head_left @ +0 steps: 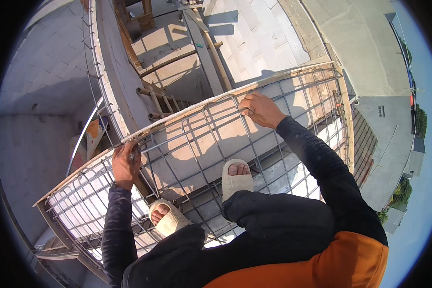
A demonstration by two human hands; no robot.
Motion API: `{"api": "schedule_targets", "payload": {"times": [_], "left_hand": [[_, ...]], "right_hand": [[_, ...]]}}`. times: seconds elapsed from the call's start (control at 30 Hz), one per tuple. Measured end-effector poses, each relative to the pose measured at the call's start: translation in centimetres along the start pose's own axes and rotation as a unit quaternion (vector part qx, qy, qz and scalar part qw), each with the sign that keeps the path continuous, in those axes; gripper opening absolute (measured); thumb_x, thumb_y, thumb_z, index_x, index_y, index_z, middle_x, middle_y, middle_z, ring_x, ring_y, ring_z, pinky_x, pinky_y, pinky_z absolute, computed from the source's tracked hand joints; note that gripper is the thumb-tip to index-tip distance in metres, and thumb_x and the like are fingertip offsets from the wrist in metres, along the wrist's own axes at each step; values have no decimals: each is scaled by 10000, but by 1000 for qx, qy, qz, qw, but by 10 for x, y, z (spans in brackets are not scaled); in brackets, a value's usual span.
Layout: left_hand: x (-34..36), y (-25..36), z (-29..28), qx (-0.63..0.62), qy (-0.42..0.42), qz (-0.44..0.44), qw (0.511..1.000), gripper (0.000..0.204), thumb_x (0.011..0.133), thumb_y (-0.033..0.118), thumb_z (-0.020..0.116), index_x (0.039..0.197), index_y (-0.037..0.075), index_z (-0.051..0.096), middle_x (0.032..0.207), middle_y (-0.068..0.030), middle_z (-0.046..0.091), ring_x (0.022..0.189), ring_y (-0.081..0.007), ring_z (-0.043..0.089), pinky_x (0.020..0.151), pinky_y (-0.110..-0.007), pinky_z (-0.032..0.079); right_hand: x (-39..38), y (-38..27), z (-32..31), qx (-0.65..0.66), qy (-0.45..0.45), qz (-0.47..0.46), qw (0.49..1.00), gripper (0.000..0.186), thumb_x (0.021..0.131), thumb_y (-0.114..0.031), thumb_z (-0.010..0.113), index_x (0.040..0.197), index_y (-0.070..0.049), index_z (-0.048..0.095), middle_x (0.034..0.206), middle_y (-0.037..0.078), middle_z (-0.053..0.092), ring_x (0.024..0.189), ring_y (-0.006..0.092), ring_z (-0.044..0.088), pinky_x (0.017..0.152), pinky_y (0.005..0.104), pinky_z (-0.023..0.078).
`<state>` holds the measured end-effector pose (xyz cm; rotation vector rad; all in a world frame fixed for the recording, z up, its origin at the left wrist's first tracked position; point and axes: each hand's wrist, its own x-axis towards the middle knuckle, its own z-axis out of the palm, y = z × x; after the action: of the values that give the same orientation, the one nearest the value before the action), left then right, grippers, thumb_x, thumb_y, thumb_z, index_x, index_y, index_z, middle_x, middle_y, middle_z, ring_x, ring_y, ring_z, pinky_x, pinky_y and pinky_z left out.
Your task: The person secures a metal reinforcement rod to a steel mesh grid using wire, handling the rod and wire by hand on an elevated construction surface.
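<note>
A steel rebar grid [192,132] with bent bar ends lies over the concrete formwork below me. My left hand [125,166] is closed at the grid's upper edge, its fingers round a bar end beside the board's rim; the fingertips are partly hidden. Farther right, my right hand [261,110] has its fingers curled on a bent rebar end by the same rim. Between the hands, the long bar spans several crossing bars. My feet, in cream sandals [237,180], rest on the grid.
A thin wooden formwork board [187,113] edges the grid on its far side. Beyond it are a concrete beam [111,72] with rebar alongside, a wooden ladder [165,102], planks and a drop to a lower floor. A block wall [43,62] stands left; rooftops [384,139] lie right.
</note>
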<state>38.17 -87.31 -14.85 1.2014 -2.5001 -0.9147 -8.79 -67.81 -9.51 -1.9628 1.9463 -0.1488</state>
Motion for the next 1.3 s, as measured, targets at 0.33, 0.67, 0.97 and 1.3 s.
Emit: {"api": "schedule_targets", "payload": {"times": [0.33, 0.67, 0.97, 1.3], "left_hand": [[-6, 0, 4, 72, -74, 45, 994, 359, 859, 81, 658, 1216, 116, 664, 1167, -175, 719, 1158, -394, 631, 1077, -479, 439], [-8, -1, 10, 57, -56, 45, 996, 278, 945, 157, 669, 1212, 100, 720, 1163, -142, 750, 1104, -350, 682, 1060, -473, 441], [-8, -2, 11, 120, -84, 34, 989, 290, 952, 177, 663, 1225, 100, 722, 1173, -158, 742, 1092, -373, 681, 1066, -483, 438], [-26, -20, 5, 27, -76, 1, 997, 350, 993, 187, 615, 1339, 162, 660, 1308, -191, 678, 1267, -376, 607, 1104, -484, 437]], "right_hand": [[-6, 7, 38, -20, -26, 24, 999, 199, 866, -202, 755, 1044, -138, 693, 1037, 42, 678, 1069, 281, 619, 881, 424, 536], [4, 8, 49, -35, -34, 16, 999, 217, 857, -180, 754, 1055, -131, 682, 1055, 45, 683, 1061, 279, 610, 875, 405, 536], [3, 1, 49, -47, -43, 19, 998, 213, 875, -189, 739, 1069, -131, 673, 1070, 49, 669, 1078, 269, 598, 887, 393, 531], [7, -12, 46, -46, -32, 51, 997, 203, 893, -187, 726, 1057, -77, 680, 1094, 97, 629, 1106, 315, 596, 938, 442, 515]]}}
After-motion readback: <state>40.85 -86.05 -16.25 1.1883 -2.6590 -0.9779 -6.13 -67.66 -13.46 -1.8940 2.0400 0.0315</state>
